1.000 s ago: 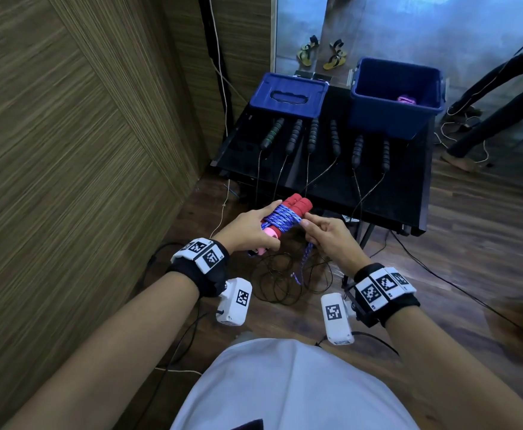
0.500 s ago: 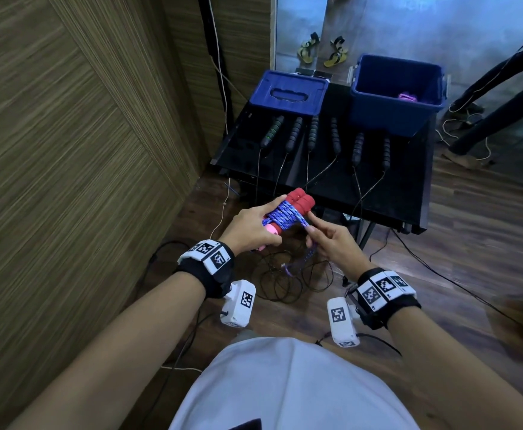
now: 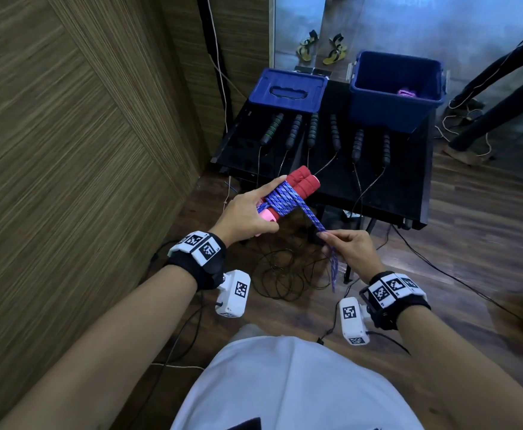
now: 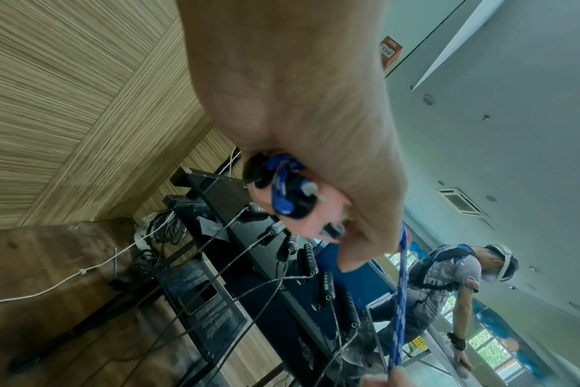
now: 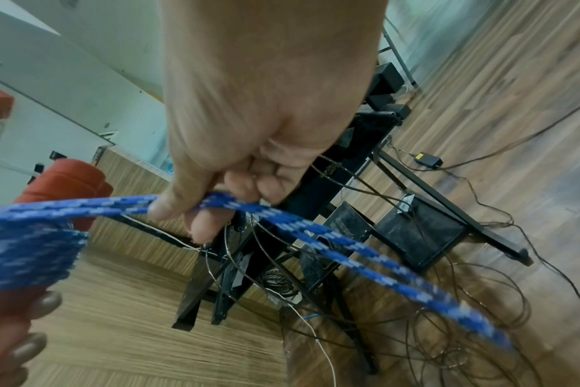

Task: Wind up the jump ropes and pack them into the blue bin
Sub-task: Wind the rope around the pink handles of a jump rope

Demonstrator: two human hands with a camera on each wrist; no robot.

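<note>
The red handles of a jump rope were held side by side by the left hand, in front of the black table and lower than its top. The fingers were curled round the handles, with one finger laid straight along the wound rope. The blue rope was wound many times round the handles. The loose tail was pinched between thumb and fingers by the right hand, nearer the person than the table.

The rope looked soft, light and floppy, so it could slip loose if let go. The stiff handles seemed the best place to take hold.

The blue bin stood on the far right part of the table. Black jump ropes lay in a row on the table.
</note>
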